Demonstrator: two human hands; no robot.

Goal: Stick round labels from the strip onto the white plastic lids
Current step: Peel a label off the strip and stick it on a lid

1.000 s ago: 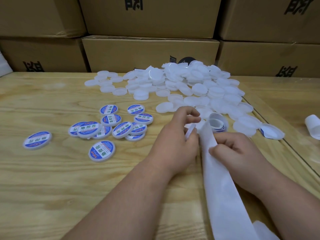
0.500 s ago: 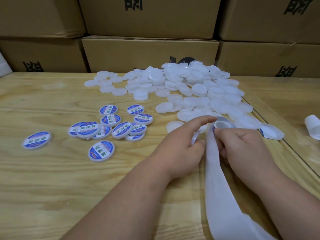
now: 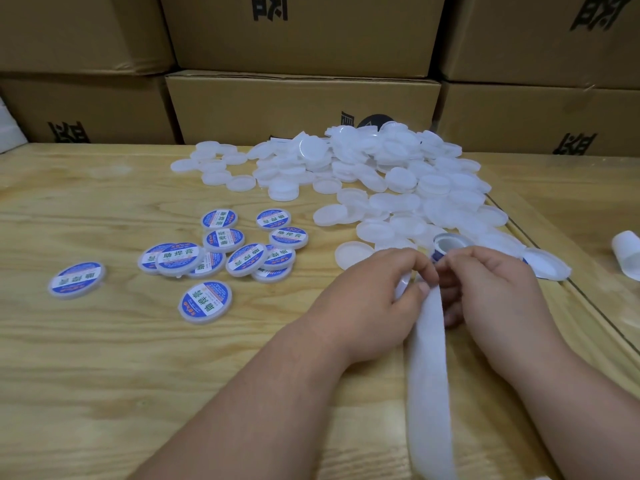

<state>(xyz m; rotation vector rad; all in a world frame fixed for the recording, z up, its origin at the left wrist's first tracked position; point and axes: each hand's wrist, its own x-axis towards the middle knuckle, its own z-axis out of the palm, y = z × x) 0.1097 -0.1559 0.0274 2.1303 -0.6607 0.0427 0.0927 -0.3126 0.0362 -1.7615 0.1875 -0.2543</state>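
Wooden table (image 3: 104, 375), cardboard boxes (image 3: 301, 102) stacked along far edge.

Far left: one labelled lid (image 3: 77, 280) lying alone, blue-and-white label up. Right of it, a loose cluster of labelled lids (image 3: 221, 251), some overlapping, plus one more labelled lid (image 3: 205, 301) nearer, just apart from the cluster.

Centre to right, far side: big heap of plain white lids (image 3: 381, 174), piled and spilling toward the hands. One plain lid (image 3: 353, 253) lies flat just left of the left hand's knuckles, close but contact not clear.

Left hand (image 3: 374, 299): fingers curled, thumb and forefinger pinching at the top end of the white backing strip (image 3: 429, 375). A white edge shows under its fingers, looks like a lid held in the hand, too hidden to confirm.

The strip runs from the pinch point down toward the near edge, between the two forearms, out of frame at the bottom. The label roll (image 3: 446, 245) sits just beyond the fingertips of both hands, blue print showing on its near side, touching the heap's near fringe.

Right hand (image 3: 495, 292): fingers curled, tips meeting the left hand's tips at the strip's top, pinching there. Whether it has a label or only the backing cannot be told.

Right of the right hand: a lid (image 3: 547, 268) lying tilted, a blue sliver at its left edge. Far right edge: a white paper roll (image 3: 628, 252), partly cut off, well apart from the hands.
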